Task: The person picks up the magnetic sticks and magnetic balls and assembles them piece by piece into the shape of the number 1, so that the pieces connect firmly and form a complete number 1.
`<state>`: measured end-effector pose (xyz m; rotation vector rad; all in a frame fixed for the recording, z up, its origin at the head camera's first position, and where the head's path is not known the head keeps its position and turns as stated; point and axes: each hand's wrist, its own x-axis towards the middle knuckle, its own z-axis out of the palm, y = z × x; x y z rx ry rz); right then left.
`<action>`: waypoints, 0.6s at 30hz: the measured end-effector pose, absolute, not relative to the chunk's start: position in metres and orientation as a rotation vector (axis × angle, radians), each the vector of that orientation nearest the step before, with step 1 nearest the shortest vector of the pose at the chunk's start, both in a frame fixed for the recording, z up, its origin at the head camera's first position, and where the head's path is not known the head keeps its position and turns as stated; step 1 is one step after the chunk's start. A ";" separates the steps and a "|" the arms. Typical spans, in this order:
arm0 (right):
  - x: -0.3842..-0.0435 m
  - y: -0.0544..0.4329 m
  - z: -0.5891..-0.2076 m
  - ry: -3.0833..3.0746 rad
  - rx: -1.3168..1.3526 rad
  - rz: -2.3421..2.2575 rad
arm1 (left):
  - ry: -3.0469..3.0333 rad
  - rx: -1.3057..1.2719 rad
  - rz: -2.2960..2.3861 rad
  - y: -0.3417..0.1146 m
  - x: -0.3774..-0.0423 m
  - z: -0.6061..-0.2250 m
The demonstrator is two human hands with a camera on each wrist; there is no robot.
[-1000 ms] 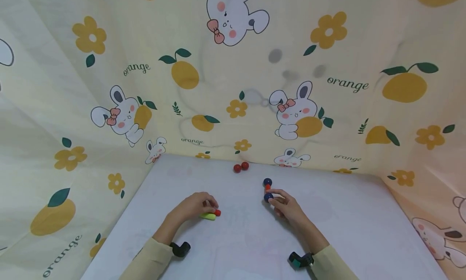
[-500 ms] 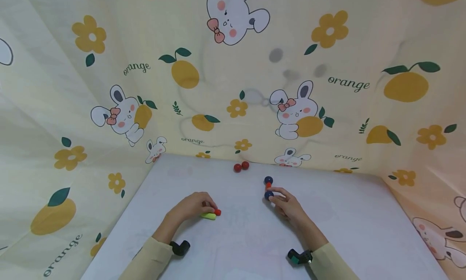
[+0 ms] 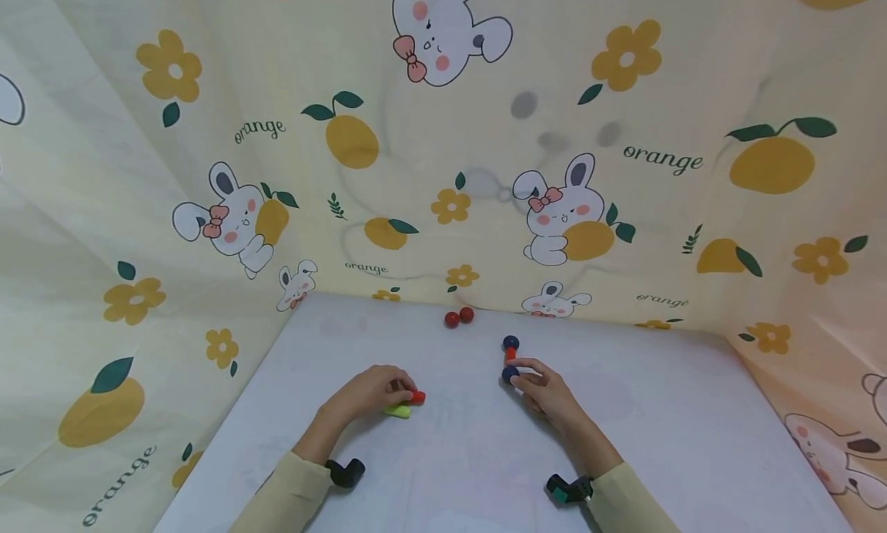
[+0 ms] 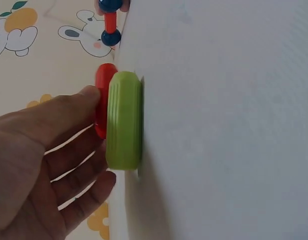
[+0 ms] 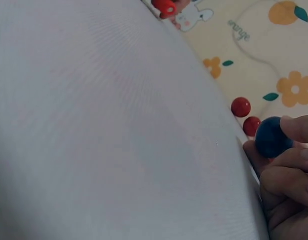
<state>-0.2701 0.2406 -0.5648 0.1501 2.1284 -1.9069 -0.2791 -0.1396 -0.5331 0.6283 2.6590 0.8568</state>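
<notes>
My left hand (image 3: 374, 388) pinches a short red rod (image 4: 101, 100) between thumb and fingers. Right beside that rod lies a ribbed light green rod (image 4: 125, 120) on the white surface, partly under the hand in the head view. With thumb and fingers, my right hand (image 3: 550, 394) holds the near dark blue ball (image 5: 273, 137) of a dumbbell-like piece. A red-orange rod (image 3: 510, 354) joins that ball to a second dark blue ball (image 3: 510, 343) at its far end. In the right wrist view, the nearer ball hides the rest of the piece.
Two red balls (image 3: 452, 320) sit near the back edge of the white table (image 3: 457, 471). Patterned cloth (image 3: 443, 132) with rabbits and oranges hangs behind the table and along its sides. Each wrist carries a small black camera (image 3: 345, 474).
The red rod in my left hand has shifted slightly right and away from me, off the green rod's end. My right hand, with the blue-balled piece, has barely moved.
</notes>
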 end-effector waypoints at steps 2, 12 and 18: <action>-0.270 0.241 -0.566 2.136 0.141 -1.905 | 2.647 0.647 0.887 -0.137 -0.280 -0.534; -0.269 0.241 -0.565 2.162 0.109 -1.896 | 2.576 0.695 1.061 -0.115 -0.279 -0.534; -0.267 0.241 -0.563 2.166 0.090 -1.895 | 2.502 0.653 1.167 -0.100 -0.276 -0.532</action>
